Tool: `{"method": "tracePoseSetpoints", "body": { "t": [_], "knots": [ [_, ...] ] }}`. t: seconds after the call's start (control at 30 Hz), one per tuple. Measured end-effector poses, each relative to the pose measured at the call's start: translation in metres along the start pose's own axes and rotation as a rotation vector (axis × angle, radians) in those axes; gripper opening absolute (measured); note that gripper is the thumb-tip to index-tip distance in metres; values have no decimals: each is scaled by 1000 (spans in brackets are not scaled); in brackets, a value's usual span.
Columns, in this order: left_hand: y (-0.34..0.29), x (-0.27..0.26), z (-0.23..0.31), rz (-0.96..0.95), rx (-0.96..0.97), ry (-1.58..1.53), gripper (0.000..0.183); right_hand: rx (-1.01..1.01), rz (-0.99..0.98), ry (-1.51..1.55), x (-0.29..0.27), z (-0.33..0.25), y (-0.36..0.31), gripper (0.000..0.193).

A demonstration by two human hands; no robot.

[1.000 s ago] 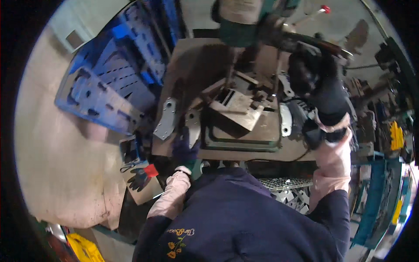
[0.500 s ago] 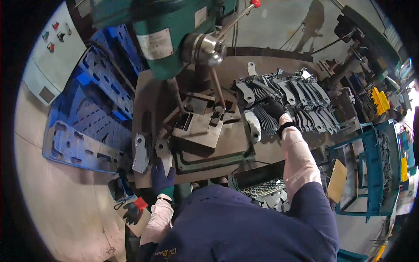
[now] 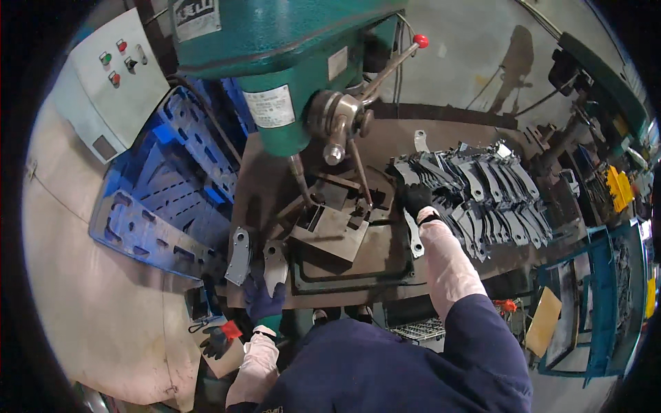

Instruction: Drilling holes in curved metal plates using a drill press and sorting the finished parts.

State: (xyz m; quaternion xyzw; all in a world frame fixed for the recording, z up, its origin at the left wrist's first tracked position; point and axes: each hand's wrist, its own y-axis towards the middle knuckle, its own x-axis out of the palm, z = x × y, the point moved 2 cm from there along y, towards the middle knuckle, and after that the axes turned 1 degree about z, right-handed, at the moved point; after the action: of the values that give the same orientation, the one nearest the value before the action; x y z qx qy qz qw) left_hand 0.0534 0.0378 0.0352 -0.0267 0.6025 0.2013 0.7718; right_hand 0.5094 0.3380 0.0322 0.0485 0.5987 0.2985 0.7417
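My left hand (image 3: 263, 297), in a dark blue glove, is closed around the near end of a grey metal plate (image 3: 275, 261) with a small hole, at the table's front left edge. A similar plate (image 3: 239, 256) lies just left of it, with more stacked underneath. My right hand (image 3: 416, 198), in a black glove, reaches to the left end of a large pile of curved metal plates (image 3: 475, 182). It rests over the far end of a plate (image 3: 414, 237) there; its fingers are too dark to make out.
A green drill press (image 3: 282, 138) with a red-knobbed lever stands over a steel fixture block (image 3: 330, 234) mid-table. Blue plastic pallets (image 3: 148, 230) and a control box (image 3: 113, 82) are to the left. A teal rack (image 3: 597, 303) stands right; a wire basket (image 3: 420, 330) sits below the table.
My right hand has moved left across the pile, to its left end. My left hand stays at the same plate. The whole view has shifted, showing more of the drill press.
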Motion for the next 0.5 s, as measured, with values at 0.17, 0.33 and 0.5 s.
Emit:
{"method": "tracePoseSetpoints", "body": {
  "t": [0.17,0.33,0.5],
  "knots": [
    [-2,-44,35,28,44,-66,79,-23,-27,20,13,13,-2,8],
    [-11,-57,45,224,278,-113,67,55,76,298,-50,30,1,9],
    [5,-67,84,121,426,-301,60,505,110,990,-137,65,-17,21]
  ]
}}
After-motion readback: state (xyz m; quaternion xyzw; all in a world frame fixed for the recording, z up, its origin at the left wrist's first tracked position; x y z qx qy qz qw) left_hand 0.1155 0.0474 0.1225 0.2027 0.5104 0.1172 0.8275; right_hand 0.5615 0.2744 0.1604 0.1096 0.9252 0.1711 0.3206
